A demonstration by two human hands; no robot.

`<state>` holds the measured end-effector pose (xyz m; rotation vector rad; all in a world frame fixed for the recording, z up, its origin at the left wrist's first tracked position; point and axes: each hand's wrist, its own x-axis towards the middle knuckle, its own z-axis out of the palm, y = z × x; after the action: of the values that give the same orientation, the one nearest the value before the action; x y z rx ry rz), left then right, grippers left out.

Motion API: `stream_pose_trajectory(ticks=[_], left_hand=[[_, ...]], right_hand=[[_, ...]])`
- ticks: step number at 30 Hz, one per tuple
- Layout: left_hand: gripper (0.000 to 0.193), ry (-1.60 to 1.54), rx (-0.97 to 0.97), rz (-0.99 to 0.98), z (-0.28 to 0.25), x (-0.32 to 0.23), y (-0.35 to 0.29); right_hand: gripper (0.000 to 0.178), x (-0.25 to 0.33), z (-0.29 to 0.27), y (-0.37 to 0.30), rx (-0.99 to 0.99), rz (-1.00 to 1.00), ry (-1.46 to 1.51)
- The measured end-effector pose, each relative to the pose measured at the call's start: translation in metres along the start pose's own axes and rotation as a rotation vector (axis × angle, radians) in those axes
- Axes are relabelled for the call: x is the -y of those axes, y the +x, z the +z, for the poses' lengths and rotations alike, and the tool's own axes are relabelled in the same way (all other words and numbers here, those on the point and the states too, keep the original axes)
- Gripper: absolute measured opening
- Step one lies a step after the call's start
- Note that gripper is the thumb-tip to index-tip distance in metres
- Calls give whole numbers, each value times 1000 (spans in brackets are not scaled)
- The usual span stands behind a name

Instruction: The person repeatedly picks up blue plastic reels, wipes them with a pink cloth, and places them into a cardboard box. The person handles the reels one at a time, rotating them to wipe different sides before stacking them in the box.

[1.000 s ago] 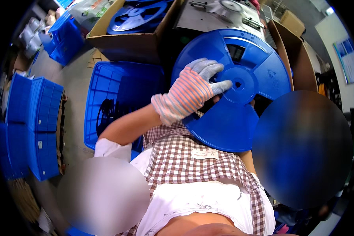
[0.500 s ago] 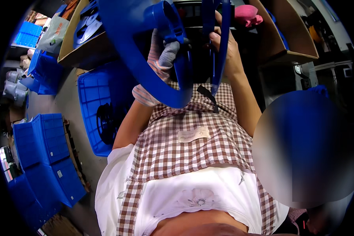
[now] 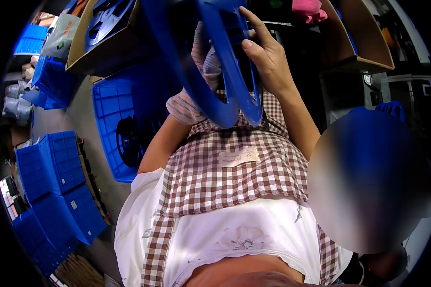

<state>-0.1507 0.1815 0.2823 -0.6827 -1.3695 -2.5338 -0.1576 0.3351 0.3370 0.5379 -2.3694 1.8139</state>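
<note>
Two blue plastic reel halves with open, ring-shaped flanges are held up close in front of my chest. My left hand, in a striped knit glove, grips the left half from its inner side, partly hidden by the rim. My bare right hand has its thumb and fingers on the right half. The two flanges stand side by side, tilted, and overlap in view. Whether their hubs touch is hidden at the top.
To my left is a blue crate with black reels. A cardboard box of blue reel parts is upper left, another cardboard box upper right beside a pink bundle. Blue crates are stacked farther left.
The two halves have come together from clearly apart; the right hand's half has moved left and tilted. A black strip hanging near the apron is now mostly hidden.
</note>
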Motion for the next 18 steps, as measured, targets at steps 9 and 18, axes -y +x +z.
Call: stream_pose_trajectory(ticks=[9, 18], left_hand=[[55, -568, 216, -274, -23, 35, 9], [46, -759, 51, -345, -30, 45, 1]], right_hand=[[57, -16, 0, -2, -8, 74, 140], [63, -18, 1, -4, -32, 24, 116]])
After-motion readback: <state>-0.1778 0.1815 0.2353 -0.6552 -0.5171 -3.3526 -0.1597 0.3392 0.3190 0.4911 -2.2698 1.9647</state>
